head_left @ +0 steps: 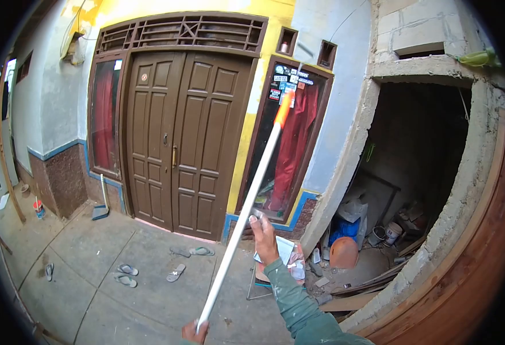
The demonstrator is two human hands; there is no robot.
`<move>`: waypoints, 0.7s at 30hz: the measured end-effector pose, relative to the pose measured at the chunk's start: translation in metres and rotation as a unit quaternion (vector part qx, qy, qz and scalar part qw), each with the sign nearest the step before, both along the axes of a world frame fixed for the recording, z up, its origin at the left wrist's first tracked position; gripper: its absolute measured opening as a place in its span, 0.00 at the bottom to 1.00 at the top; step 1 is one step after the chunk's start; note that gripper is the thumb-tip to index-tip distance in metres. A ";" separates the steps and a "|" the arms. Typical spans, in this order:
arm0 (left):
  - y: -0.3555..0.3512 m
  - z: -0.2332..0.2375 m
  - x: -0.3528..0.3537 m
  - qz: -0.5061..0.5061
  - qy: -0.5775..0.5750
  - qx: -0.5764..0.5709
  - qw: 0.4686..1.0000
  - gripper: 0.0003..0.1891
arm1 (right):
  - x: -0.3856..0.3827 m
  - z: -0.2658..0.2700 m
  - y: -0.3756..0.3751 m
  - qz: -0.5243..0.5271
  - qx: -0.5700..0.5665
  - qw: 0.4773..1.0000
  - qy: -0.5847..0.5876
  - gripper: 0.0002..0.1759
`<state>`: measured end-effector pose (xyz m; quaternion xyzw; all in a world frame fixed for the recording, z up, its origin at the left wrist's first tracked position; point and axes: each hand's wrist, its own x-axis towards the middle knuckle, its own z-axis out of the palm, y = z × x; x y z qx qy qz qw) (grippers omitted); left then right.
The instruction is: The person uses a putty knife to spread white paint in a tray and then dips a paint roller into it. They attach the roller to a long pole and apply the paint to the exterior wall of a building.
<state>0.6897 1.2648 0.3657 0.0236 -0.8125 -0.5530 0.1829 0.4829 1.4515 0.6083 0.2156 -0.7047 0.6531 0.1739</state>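
A long white extension pole (246, 213) with an orange upper end slants up across the view. At its far tip, a thin metal frame carries a paint roller (305, 49) against the pale blue-grey wall, between two small square openings above the window. My left hand (195, 332) is closed around the pole's bottom end at the lower edge of the view. Farther up, my right hand (265, 238) is closed at the pole, thumb upward, its fingers partly hidden. A small pale grey piece shows by the thumb, too small to name.
Brown double doors (177, 138) stand left of a stickered window (287, 144) with a red curtain. Several sandals (127, 276) lie on the concrete floor. A folding table (259, 282) with papers is beside my right arm. An open doorway (419, 155) on the right shows buckets and boards.
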 end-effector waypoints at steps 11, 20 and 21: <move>0.085 0.214 -0.233 -0.151 0.168 0.255 0.940 0.15 | 0.145 -0.258 0.018 0.030 0.188 0.951 -0.243 0.29; 0.232 0.323 -0.311 -0.200 0.191 0.291 0.916 0.19 | 0.133 -0.295 0.095 -0.064 0.021 0.958 -0.278 0.35; 0.244 0.333 -0.317 -0.199 0.184 0.287 0.919 0.19 | 0.139 -0.285 0.106 -0.105 0.042 0.957 -0.266 0.32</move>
